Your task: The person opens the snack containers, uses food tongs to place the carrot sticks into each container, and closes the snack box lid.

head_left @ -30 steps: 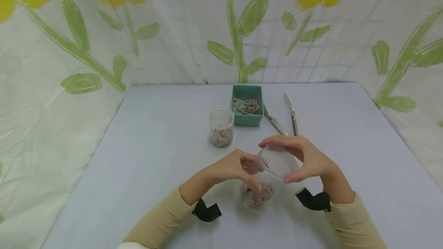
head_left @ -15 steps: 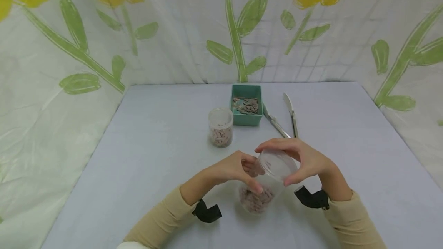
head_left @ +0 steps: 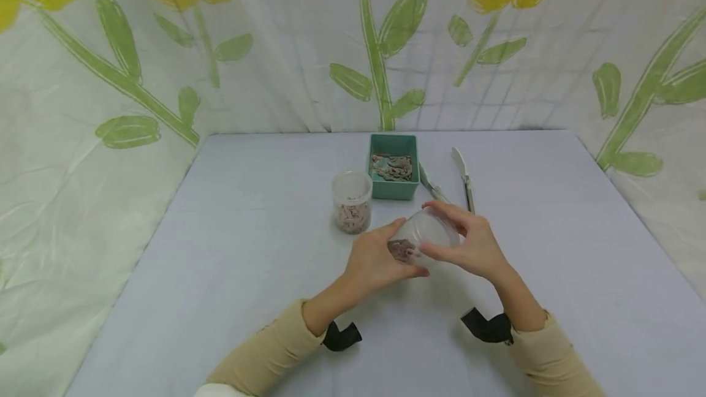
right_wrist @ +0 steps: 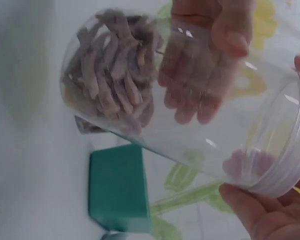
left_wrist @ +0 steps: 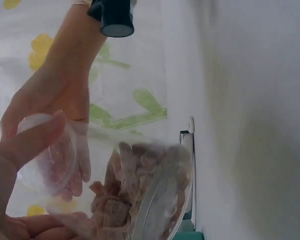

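In the head view my left hand (head_left: 372, 262) grips a clear plastic jar (head_left: 401, 250) holding brownish-pink strips. The jar is raised off the table and tilted. My right hand (head_left: 469, 241) holds the clear round lid (head_left: 444, 228) at the jar's mouth, thumb and fingers at its rim. In the right wrist view the lid (right_wrist: 287, 160) sits over the jar's mouth end, and the strips (right_wrist: 112, 75) lie bunched at the bottom end. I cannot tell whether the lid is fastened.
A second clear jar (head_left: 352, 207) of similar strips stands behind my left hand. Beside it is a green rectangular box (head_left: 394, 189) with more strips. Two slender metal utensils, one nearer the box (head_left: 434, 189) and one farther right (head_left: 464, 179), lie behind my right hand.
The jar has been lifted off the table and tilted. My left hand now grips it, and my right hand has brought the lid to its mouth. Both hands moved slightly away from me.
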Tool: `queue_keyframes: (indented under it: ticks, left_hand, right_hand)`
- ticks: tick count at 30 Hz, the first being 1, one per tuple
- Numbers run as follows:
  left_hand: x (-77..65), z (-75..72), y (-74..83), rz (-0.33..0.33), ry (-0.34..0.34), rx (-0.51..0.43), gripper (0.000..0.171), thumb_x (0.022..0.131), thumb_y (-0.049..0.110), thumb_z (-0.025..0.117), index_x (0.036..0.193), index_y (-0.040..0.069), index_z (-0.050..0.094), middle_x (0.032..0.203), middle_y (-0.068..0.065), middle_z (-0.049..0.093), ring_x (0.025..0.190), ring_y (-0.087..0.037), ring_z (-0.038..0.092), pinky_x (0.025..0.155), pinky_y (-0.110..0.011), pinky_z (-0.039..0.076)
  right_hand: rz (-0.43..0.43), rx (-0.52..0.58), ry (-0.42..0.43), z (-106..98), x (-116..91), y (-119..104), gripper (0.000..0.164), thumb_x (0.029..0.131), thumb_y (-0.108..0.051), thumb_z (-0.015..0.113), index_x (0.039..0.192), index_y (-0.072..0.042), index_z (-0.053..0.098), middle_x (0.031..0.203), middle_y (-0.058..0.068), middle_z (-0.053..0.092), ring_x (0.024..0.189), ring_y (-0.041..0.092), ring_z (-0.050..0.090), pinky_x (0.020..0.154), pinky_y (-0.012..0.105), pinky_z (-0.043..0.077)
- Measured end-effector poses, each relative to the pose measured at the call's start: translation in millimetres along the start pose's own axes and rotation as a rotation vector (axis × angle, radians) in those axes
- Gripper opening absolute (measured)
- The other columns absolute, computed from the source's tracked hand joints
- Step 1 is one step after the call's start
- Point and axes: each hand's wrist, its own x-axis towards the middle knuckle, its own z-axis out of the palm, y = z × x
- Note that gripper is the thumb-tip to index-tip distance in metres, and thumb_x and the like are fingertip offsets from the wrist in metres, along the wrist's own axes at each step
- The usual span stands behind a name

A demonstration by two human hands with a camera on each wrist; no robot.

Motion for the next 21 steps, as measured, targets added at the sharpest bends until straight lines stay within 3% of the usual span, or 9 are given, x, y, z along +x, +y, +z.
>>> queue_keyframes:
  ticks: [3, 6, 9, 11, 13, 16, 18, 21]
  left_hand:
    - [0.4, -5.9, -3.5, -0.039, -0.174, -0.226, 0.071, 0.063, 0.028, 0.092, 0.125, 0.006, 0.066, 0.118, -0.006, 0.068, 0.107, -0.018, 0.065, 0.084, -0.026, 0.052]
    - [2.1, -12.8, -7.4, -0.116, -0.434, -0.502, 0.057, 0.069, 0.013, 0.087, 0.122, 0.006, 0.067, 0.118, -0.001, 0.069, 0.111, -0.017, 0.063, 0.089, -0.025, 0.050]
    - [4.5, -15.5, -11.5, -0.142, -0.679, -0.705, 0.046, 0.075, 0.003, 0.077, 0.119, -0.005, 0.064, 0.112, -0.005, 0.070, 0.106, -0.016, 0.064, 0.089, -0.024, 0.050]
    - [6.1, -14.4, -14.4, -0.132, -0.825, -0.843, 0.049, 0.076, 0.002, 0.072, 0.120, -0.015, 0.058, 0.109, -0.007, 0.070, 0.101, -0.014, 0.064, 0.089, -0.025, 0.050]
    - [7.1, -12.5, -16.7, -0.116, -0.928, -0.953, 0.058, 0.076, 0.008, 0.074, 0.119, -0.022, 0.050, 0.106, -0.005, 0.069, 0.096, -0.011, 0.061, 0.088, -0.026, 0.049]
    - [7.6, -11.8, -17.5, -0.127, -0.948, -1.010, 0.067, 0.075, 0.014, 0.075, 0.122, -0.024, 0.046, 0.104, 0.002, 0.067, 0.095, -0.009, 0.059, 0.087, -0.027, 0.049]
    - [7.3, -14.0, -15.3, -0.153, -0.868, -0.964, 0.061, 0.075, 0.012, 0.075, 0.120, -0.021, 0.051, 0.104, -0.003, 0.069, 0.096, -0.013, 0.061, 0.087, -0.027, 0.049]
    - [5.3, -17.3, -9.0, -0.202, -0.673, -0.818, 0.049, 0.076, 0.007, 0.074, 0.121, -0.009, 0.062, 0.111, -0.008, 0.070, 0.104, -0.019, 0.064, 0.089, -0.028, 0.050]
  right_hand:
    - [-0.180, 0.134, -0.128, -9, 0, 5, 0.067, 0.069, 0.007, 0.080, 0.132, 0.005, 0.055, 0.127, 0.009, 0.061, 0.112, 0.014, 0.056, 0.084, 0.025, 0.050]
    - [-0.350, 0.289, -0.324, -18, 3, 8, 0.068, 0.073, -0.001, 0.082, 0.134, 0.004, 0.053, 0.131, 0.008, 0.059, 0.117, 0.016, 0.053, 0.089, 0.027, 0.049]
    - [-0.459, 0.396, -0.488, -22, 7, 8, 0.067, 0.080, -0.017, 0.079, 0.137, 0.003, 0.050, 0.133, 0.010, 0.056, 0.120, 0.021, 0.051, 0.096, 0.031, 0.046]
    - [-0.522, 0.455, -0.569, -21, 9, 7, 0.069, 0.082, -0.024, 0.076, 0.138, 0.005, 0.048, 0.134, 0.015, 0.054, 0.119, 0.025, 0.052, 0.096, 0.034, 0.047]
    - [-0.554, 0.495, -0.615, -19, 11, 5, 0.070, 0.083, -0.027, 0.073, 0.138, 0.005, 0.047, 0.135, 0.017, 0.053, 0.117, 0.028, 0.052, 0.094, 0.037, 0.047]
    - [-0.553, 0.484, -0.598, -19, 12, 3, 0.069, 0.085, -0.030, 0.071, 0.139, 0.004, 0.046, 0.133, 0.017, 0.054, 0.115, 0.027, 0.053, 0.089, 0.038, 0.049]
    - [-0.505, 0.436, -0.536, -20, 11, 2, 0.065, 0.085, -0.028, 0.072, 0.138, 0.002, 0.048, 0.131, 0.012, 0.057, 0.114, 0.024, 0.054, 0.089, 0.036, 0.049]
    - [-0.400, 0.311, -0.392, -21, 7, 3, 0.060, 0.083, -0.014, 0.075, 0.136, 0.001, 0.052, 0.129, 0.004, 0.060, 0.113, 0.016, 0.056, 0.086, 0.029, 0.050]
